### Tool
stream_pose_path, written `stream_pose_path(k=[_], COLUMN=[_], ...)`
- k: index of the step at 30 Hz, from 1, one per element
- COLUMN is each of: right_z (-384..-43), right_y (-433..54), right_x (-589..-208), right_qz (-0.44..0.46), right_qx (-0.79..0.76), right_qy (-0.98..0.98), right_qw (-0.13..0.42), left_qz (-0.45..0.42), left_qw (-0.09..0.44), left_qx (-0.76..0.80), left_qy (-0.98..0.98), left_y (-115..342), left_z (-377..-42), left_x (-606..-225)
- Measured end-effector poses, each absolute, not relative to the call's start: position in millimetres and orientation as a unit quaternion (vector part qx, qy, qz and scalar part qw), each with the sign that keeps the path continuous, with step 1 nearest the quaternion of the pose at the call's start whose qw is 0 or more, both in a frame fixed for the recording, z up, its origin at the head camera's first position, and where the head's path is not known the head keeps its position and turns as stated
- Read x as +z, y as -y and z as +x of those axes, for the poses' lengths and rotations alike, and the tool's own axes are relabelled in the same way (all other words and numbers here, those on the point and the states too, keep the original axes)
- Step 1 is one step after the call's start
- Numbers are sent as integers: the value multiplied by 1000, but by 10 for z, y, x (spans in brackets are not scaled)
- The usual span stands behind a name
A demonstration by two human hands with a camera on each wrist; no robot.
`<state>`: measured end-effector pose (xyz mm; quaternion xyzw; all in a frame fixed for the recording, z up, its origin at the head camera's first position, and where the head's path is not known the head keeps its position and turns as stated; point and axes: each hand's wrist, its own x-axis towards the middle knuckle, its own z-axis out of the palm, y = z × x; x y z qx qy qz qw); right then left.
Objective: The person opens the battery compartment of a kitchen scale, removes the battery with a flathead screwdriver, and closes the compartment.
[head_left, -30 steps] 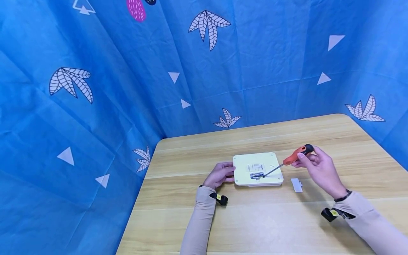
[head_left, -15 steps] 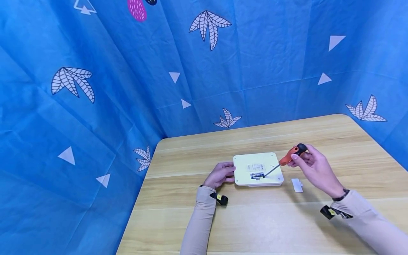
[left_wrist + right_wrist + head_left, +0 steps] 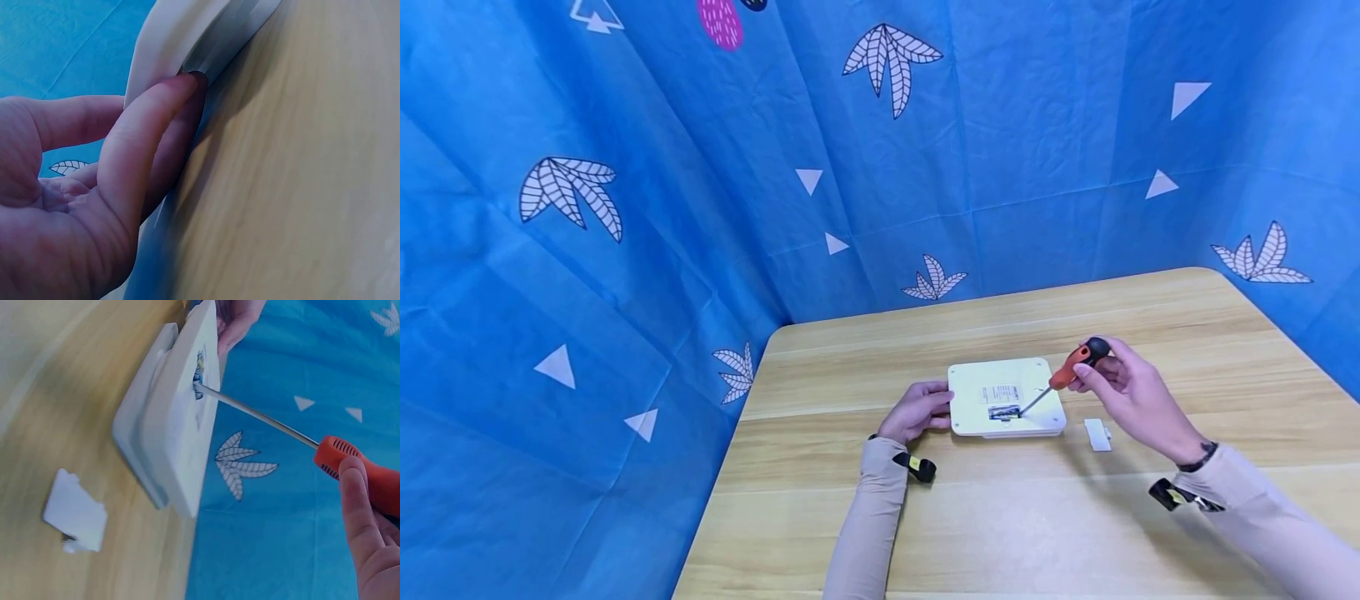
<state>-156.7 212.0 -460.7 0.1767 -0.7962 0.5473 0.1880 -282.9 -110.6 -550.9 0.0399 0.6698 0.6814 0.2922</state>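
Note:
A flat white device [image 3: 966, 408] lies label side up on the table, its battery compartment uncovered. A battery [image 3: 1002, 412] shows inside that slot. My left hand [image 3: 917, 410] holds the device by its left edge, thumb and fingers at the rim in the left wrist view. The orange and black handle of a screwdriver [image 3: 1067, 370] is gripped in my right hand [image 3: 1142, 408]. Its shaft slants down and left, and the tip reaches the right end of the battery slot, as the right wrist view also shows. A small white battery cover [image 3: 1098, 435] lies right of the device.
The wooden table [image 3: 1000, 533] has its back edge against a blue patterned curtain [image 3: 1037, 167], which also closes off the left and right sides. Each wrist carries a small black camera on a strap.
My right hand and the screwdriver handle have shifted left, so the shaft stands steeper, with its tip still at the slot's right end. The left hand and device have stayed put.

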Motion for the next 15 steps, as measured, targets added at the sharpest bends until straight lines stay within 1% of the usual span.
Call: stream_pose_path(k=[5, 15], right_z=[-1563, -1590], right_y=[-2178, -2112], right_x=[-4648, -4636], right_qz=[157, 177], right_qx=[564, 545], right_qy=[790, 796], right_qw=[182, 194], left_qz=[40, 43], left_qw=[296, 292], left_qx=[681, 686], left_qy=[-669, -665], left_y=[1090, 1097], left_z=[-2827, -2849], left_x=[-5514, -5523])
